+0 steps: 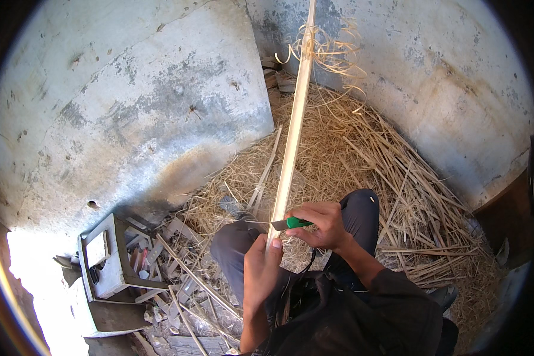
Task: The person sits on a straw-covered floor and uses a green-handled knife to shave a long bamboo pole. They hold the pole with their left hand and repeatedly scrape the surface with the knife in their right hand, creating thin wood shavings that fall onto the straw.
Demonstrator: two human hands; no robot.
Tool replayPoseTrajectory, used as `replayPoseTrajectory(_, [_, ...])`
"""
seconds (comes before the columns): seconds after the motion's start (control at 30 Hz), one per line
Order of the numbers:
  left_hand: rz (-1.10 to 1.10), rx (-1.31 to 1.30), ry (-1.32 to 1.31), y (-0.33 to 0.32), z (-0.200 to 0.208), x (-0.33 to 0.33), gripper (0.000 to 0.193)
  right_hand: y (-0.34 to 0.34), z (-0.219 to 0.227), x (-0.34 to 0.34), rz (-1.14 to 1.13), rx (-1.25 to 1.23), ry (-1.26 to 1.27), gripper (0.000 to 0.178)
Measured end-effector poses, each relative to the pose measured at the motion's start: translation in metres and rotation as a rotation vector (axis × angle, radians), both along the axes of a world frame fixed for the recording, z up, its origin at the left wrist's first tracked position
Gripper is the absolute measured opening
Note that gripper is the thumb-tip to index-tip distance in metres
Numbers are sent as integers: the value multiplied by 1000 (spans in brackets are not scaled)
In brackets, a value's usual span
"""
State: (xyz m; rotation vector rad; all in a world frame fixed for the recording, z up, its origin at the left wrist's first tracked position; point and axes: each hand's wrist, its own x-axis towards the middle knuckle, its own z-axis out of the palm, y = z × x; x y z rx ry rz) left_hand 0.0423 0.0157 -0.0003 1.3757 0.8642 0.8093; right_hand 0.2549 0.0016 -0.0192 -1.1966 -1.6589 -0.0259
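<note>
A long, pale strip of split bamboo or wood (292, 142) runs from between my knees up toward the wall corner. My left hand (261, 261) is closed around its near end. Just above that grip, my right hand (323, 224) holds a knife with a green handle (298, 222). The knife's flat grey blade (280, 225) lies across the strip, touching it. Thin curled shavings (329, 50) cling to the strip near its far end.
Dry shavings and thin sticks (409, 190) are heaped against the wall (445, 89) at the right. An open wooden box (110, 261) with odds and ends stands at the left. Loose sticks (199, 282) and scraps lie beside my knee. A large worn panel (130, 118) rises behind.
</note>
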Motion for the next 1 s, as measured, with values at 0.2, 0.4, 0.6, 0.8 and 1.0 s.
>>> replayPoseTrajectory(0.2, [20, 33, 43, -1, -8, -1, 32, 1, 8, 0, -12, 26, -13, 33])
replayPoseTrajectory(0.4, [62, 99, 143, -3, -6, -2, 35, 1, 15, -1, -23, 38, -42, 34])
replayPoseTrajectory(0.6, [103, 155, 222, -6, 0, -2, 37, 2, 17, -1, -36, 47, -60, 35])
replayPoseTrajectory(0.8, [116, 148, 239, -10, 2, -3, 37, 1, 19, -2, -64, 69, -89, 34])
replayPoseTrajectory(1.0, [115, 155, 293, -14, 6, -6, 39, -1, 20, -1, -73, 40, -102, 32])
